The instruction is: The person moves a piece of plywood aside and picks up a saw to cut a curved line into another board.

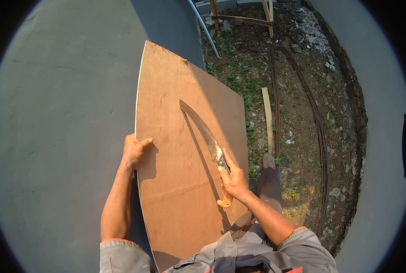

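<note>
A large reddish-brown plywood sheet stands tilted in front of my body. My left hand grips its left edge, thumb lying on the near face and the other fingers hidden behind. In my right hand is a curved pruning saw, held by its orange handle. The toothed blade points up and left over the sheet, casting a thin shadow on the wood. A faint line runs down the plywood from its ragged top edge, above the saw's tip.
A smooth grey wall rises on the left, another pale wall on the right. Bent steel bars and a wooden strip lie on the weedy ground. A timber frame and a metal pipe stand farther off.
</note>
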### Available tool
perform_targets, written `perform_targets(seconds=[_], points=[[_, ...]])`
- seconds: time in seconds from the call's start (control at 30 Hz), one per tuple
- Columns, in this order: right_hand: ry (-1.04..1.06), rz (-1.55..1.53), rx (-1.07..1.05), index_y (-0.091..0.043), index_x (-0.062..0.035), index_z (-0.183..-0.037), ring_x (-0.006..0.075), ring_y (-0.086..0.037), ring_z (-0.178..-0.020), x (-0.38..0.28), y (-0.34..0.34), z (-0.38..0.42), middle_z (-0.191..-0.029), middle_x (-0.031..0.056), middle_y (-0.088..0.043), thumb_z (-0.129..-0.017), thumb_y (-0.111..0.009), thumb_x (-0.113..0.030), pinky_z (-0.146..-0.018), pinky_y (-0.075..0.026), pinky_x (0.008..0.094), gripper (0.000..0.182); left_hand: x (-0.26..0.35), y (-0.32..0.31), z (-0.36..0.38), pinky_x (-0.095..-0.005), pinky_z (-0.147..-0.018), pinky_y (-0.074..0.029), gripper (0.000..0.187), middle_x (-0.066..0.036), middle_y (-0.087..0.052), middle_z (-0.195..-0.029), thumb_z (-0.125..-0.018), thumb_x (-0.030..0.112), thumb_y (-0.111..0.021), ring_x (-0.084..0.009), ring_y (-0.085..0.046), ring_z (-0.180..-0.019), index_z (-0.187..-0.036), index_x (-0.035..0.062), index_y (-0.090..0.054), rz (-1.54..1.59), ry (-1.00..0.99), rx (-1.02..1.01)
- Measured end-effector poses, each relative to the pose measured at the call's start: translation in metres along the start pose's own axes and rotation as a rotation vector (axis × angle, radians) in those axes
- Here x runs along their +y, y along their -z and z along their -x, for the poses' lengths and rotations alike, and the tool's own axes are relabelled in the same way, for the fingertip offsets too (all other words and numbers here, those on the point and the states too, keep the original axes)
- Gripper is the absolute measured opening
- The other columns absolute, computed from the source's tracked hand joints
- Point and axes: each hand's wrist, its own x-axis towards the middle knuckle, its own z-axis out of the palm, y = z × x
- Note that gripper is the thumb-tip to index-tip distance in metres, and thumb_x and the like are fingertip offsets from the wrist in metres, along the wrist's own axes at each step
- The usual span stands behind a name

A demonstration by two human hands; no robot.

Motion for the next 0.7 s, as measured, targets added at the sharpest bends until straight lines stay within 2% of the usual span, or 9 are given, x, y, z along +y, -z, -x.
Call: perform_targets(seconds=[0.1, 0.17, 0.27, 0.3, 0.37, 0.43, 0.53, 0.63, 0.7], points=[[0.260, 0.036, 0.137, -0.029, -0.0120, -0.164, 0.0082, -0.052, -0.057, 0.043, -0.045, -0.047, -0.078, 0.0006, -0.062, -0.101, -0.054, -0.008, -0.054, -0.051, 0.0282, 0.068, 0.000, -0.001, 0.003, -0.0365, -0.064, -0.058, 0.022, -0.012, -0.071, -0.094, -0.091, 0.002, -0.068, -0.0185, -0.068, -0.074, -0.111, -0.0078, -0.068, -0.012, -0.031, 0.008], [0.158, 0.068, 0.115, -0.031, -0.0091, -0.163, 0.0111, -0.054, -0.059, 0.015, -0.066, -0.106, -0.073, 0.0049, -0.063, -0.099, -0.055, -0.009, -0.055, -0.049, 0.0309, 0.068, 0.001, 0.000, 0.005, -0.0364, -0.064, -0.057, 0.022, -0.012, -0.071, -0.094, -0.092, 0.002, -0.068, -0.0183, -0.068, -0.074, -0.111, -0.0081, -0.068, -0.038, -0.033, 0.007], [0.203, 0.121, 0.168, -0.033, -0.0083, -0.162, 0.0133, -0.055, -0.060, 0.001, -0.083, -0.134, -0.066, 0.0094, -0.060, -0.099, -0.056, -0.011, -0.054, -0.047, 0.0340, 0.068, 0.008, -0.004, 0.005, -0.0363, -0.065, -0.057, 0.022, -0.012, -0.071, -0.094, -0.092, 0.002, -0.068, -0.0181, -0.067, -0.075, -0.111, -0.0086, -0.067, -0.051, -0.029, 0.000], [0.053, 0.159, 0.089, -0.031, -0.0051, -0.161, 0.0301, -0.065, -0.065, -0.010, -0.074, -0.109, -0.077, 0.0252, -0.065, -0.100, -0.054, -0.012, -0.066, -0.052, 0.0390, 0.066, 0.006, -0.003, 0.007, -0.0364, -0.065, -0.057, 0.022, -0.012, -0.071, -0.094, -0.092, 0.002, -0.068, -0.0180, -0.067, -0.076, -0.111, -0.0087, -0.067, -0.023, -0.023, 0.005], [0.142, 0.124, 0.151, -0.031, -0.0071, -0.163, 0.0126, -0.056, -0.062, 0.042, -0.068, -0.036, -0.092, 0.0156, -0.071, -0.098, -0.054, -0.004, -0.060, -0.050, 0.0315, 0.068, 0.007, -0.001, 0.006, -0.0363, -0.065, -0.057, 0.022, -0.012, -0.071, -0.094, -0.092, 0.002, -0.068, -0.0180, -0.067, -0.076, -0.111, -0.0086, -0.066, -0.020, -0.006, 0.008], [0.185, -0.017, 0.183, -0.030, -0.0068, -0.163, 0.0102, -0.057, -0.062, 0.051, -0.054, 0.014, -0.107, 0.0142, -0.073, -0.099, -0.053, -0.001, -0.060, -0.052, 0.0301, 0.068, 0.004, -0.004, 0.010, -0.0363, -0.065, -0.057, 0.023, -0.012, -0.071, -0.094, -0.092, 0.002, -0.068, -0.0179, -0.067, -0.077, -0.112, -0.0086, -0.066, -0.016, 0.010, 0.007], [0.212, -0.013, 0.159, -0.030, -0.0055, -0.162, 0.0193, -0.066, -0.071, 0.028, -0.052, -0.015, -0.101, 0.0202, -0.072, -0.099, -0.056, -0.007, -0.068, -0.053, 0.0335, 0.068, 0.015, -0.010, 0.006, -0.0360, -0.065, -0.058, 0.023, -0.013, -0.070, -0.094, -0.092, 0.001, -0.068, -0.0180, -0.067, -0.076, -0.113, -0.0086, -0.065, -0.102, -0.080, -0.026], [0.160, 0.056, 0.141, -0.035, -0.0024, -0.158, 0.0251, -0.066, -0.068, 0.001, -0.066, -0.109, -0.085, 0.0239, -0.067, -0.099, -0.057, -0.010, -0.066, -0.052, 0.0368, 0.063, 0.010, -0.011, 0.004, -0.0357, -0.065, -0.058, 0.023, -0.012, -0.070, -0.093, -0.092, 0.002, -0.068, -0.0179, -0.067, -0.075, -0.112, -0.0084, -0.065, -0.013, -0.081, -0.020], [0.084, 0.045, 0.126, -0.035, -0.0028, -0.158, 0.0266, -0.065, -0.067, -0.006, -0.070, -0.086, -0.081, 0.0245, -0.065, -0.099, -0.057, -0.011, -0.065, -0.051, 0.0382, 0.064, 0.009, -0.007, 0.004, -0.0357, -0.065, -0.057, 0.024, -0.012, -0.069, -0.092, -0.091, 0.002, -0.069, -0.0179, -0.066, -0.075, -0.113, -0.0087, -0.065, -0.030, -0.039, -0.018]])
